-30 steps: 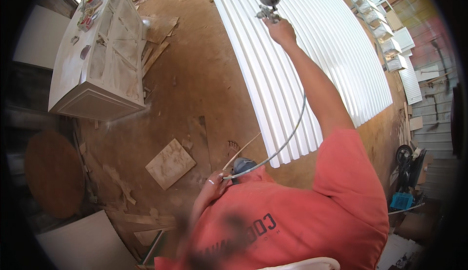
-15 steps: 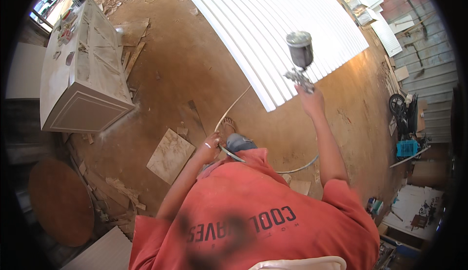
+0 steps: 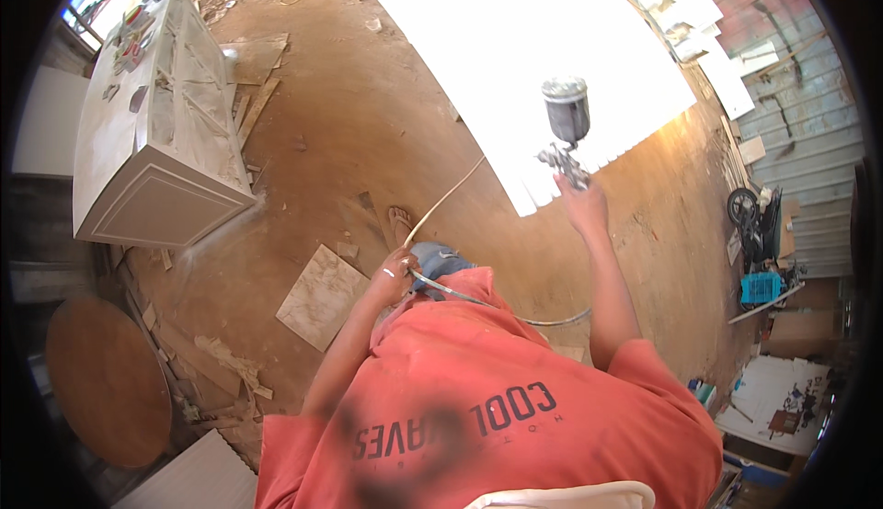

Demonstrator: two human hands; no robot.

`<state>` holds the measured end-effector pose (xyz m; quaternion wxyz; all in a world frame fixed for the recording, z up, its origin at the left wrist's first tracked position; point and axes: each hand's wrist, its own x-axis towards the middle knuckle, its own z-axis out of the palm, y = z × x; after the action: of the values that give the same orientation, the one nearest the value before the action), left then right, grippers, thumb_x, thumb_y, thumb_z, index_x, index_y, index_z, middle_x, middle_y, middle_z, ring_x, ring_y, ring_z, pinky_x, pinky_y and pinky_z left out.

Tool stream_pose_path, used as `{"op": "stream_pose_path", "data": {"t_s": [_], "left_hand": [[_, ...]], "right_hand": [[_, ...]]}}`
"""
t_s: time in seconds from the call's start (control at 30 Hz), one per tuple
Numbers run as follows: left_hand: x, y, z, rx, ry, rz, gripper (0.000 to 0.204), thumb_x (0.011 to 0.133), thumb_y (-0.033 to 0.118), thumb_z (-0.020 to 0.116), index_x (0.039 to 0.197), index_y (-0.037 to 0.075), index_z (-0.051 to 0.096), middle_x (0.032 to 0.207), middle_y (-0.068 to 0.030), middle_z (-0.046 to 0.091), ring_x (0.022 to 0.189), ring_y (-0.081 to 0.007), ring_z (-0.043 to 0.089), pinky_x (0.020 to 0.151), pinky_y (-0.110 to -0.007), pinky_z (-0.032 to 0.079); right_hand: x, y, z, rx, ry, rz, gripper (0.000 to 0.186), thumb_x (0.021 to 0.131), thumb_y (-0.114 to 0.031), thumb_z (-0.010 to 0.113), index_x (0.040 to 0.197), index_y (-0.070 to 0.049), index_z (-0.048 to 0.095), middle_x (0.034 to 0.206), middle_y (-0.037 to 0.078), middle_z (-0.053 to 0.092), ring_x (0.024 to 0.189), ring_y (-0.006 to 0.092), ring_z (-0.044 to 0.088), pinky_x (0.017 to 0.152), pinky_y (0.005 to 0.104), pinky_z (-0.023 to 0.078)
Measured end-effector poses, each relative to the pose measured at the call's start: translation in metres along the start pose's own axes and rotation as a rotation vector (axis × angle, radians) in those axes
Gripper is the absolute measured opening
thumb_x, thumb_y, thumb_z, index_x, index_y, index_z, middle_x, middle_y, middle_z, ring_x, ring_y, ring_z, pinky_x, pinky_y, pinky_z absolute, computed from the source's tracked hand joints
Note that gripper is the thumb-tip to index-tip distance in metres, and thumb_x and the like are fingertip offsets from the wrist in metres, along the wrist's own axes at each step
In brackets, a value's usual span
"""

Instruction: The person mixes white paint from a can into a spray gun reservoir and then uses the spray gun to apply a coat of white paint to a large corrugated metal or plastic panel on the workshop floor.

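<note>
Brown floor [image 3: 322,150] around, your right hand [image 3: 583,207] grips the spray gun [image 3: 567,118], left hand [image 3: 394,275] clasps the hose [image 3: 552,323], which could snag the white panel [image 3: 524,58] if yanked.

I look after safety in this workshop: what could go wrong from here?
The hose, running from the left hand toward the white sheet, might catch the foot near it.

The spray gun in the right hand overlaps the sheet's end in this view; it could knock it, though depth is hard to judge.

Loose scraps on the floor might trip someone.
</note>
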<state>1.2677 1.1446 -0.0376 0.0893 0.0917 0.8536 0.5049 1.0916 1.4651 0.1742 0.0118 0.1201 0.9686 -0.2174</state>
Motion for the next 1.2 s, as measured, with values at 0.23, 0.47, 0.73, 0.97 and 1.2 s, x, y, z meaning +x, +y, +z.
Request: {"op": "stream_pose_path", "data": {"t_s": [0.23,0.47,0.73,0.97,1.2], "left_hand": [[0.018,-0.03,-0.067,0.048,0.19,-0.022,0.012,0.078,0.006,0.064,0.089,0.003,0.062,0.098,-0.0189,0.063,0.104,-0.0391,0.057,0.092,-0.045,0.047],[0.056,-0.038,-0.12,-0.013,0.269,-0.304,0.014,0.086,0.012,0.066,0.096,0.002,0.064,0.115,-0.0196,0.064,0.113,-0.0377,0.058,0.097,-0.044,0.047],[0.103,-0.064,-0.149,-0.102,0.276,-0.402,0.021,0.087,0.021,0.068,0.095,0.003,0.066,0.1,-0.0187,0.066,0.098,-0.0374,0.062,0.088,-0.044,0.05],[0.139,-0.148,-0.191,-0.059,-0.141,-0.392,0.033,0.088,0.031,0.068,0.108,0.005,0.068,0.112,-0.0197,0.067,0.11,-0.0358,0.061,0.092,-0.042,0.05],[0.181,-0.209,-0.293,0.081,-0.355,-0.245,0.04,0.091,0.036,0.063,0.116,0.005,0.067,0.117,-0.0209,0.066,0.111,-0.0386,0.061,0.094,-0.046,0.049]], "right_hand": [[0.142,-0.192,0.079,0.07,-0.085,-0.177,0.061,0.087,-0.055,0.062,0.118,-0.003,0.066,0.109,0.022,0.069,0.107,0.0388,0.064,0.089,0.0476,0.05],[0.272,-0.363,0.142,0.102,0.028,-0.377,0.056,0.091,-0.053,0.058,0.116,-0.003,0.067,0.11,0.022,0.069,0.106,0.0388,0.066,0.089,0.0498,0.051],[0.353,-0.483,0.162,0.2,0.055,-0.38,0.062,0.089,-0.056,0.058,0.118,-0.003,0.067,0.112,0.026,0.068,0.108,0.0408,0.064,0.092,0.0488,0.05],[0.343,-0.455,0.171,0.219,0.067,-0.253,0.062,0.087,-0.057,0.061,0.103,0.002,0.071,0.1,0.028,0.069,0.1,0.0436,0.066,0.088,0.0475,0.05],[0.23,-0.343,0.169,0.344,0.169,0.112,0.051,0.089,-0.046,0.064,0.107,0.001,0.069,0.101,0.028,0.069,0.1,0.0446,0.064,0.087,0.0482,0.048]]}}
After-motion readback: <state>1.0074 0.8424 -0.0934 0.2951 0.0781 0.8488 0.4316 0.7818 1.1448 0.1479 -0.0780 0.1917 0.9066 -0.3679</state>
